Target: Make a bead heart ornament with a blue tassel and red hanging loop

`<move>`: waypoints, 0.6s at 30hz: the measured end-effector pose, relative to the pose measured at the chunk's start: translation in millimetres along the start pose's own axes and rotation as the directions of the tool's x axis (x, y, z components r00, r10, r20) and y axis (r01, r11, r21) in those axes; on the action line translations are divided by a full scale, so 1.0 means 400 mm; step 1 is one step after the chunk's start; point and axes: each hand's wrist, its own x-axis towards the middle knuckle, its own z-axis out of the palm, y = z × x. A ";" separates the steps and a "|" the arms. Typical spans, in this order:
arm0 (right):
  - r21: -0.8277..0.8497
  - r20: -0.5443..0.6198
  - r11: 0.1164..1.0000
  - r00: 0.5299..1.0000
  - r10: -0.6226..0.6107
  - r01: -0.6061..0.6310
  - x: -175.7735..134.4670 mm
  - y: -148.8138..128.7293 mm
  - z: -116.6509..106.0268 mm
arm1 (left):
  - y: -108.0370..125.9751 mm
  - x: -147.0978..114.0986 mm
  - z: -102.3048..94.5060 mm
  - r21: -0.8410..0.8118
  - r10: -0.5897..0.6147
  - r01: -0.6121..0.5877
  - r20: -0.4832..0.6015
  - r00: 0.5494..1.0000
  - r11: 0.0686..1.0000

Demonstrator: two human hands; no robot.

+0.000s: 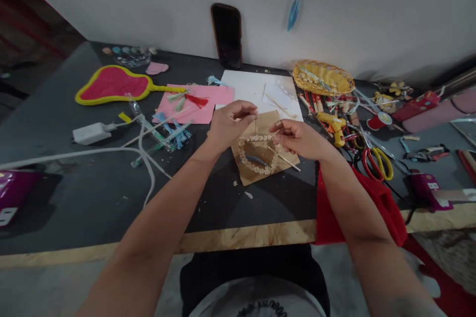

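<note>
A ring crusted with small pale beads or chips (273, 164) is over a brown cardboard piece (250, 177); I cannot tell whether it rests flat. My left hand (231, 123) is above the ring's upper left, thumb and forefinger pinched on a thin dark strand that runs down to its top edge. At the upper right of the ring, my right hand (299, 138) has its thumb and fingertips closed on the rim. A thin wooden stick (292, 162) pokes out across the cardboard to the lower right. Something dark and curved shows inside the ring.
Behind are pink paper (219, 96), white paper (238, 79) and a phone (227, 34) against the wall. At right are a wicker basket (323, 77), yellow glue gun (334, 126), scissors (374, 161) and red cloth (357, 198). A white cable (143, 151) and pink fan-shaped piece (115, 84) lie left.
</note>
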 end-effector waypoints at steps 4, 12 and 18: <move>0.078 -0.027 0.997 1.000 0.014 -0.012 0.020 0.008 0.010 | 0.001 0.003 0.005 -0.156 -0.036 0.026 -0.061 0.997 0.987; -0.207 -0.013 0.978 1.000 -0.009 0.007 0.126 -0.023 0.022 | 0.054 0.034 0.018 0.140 -0.025 0.033 -0.056 0.998 0.990; -0.351 -0.016 0.936 1.000 0.014 -0.019 0.187 -0.034 0.013 | 0.072 0.066 0.011 0.279 0.014 -0.012 -0.004 1.000 0.960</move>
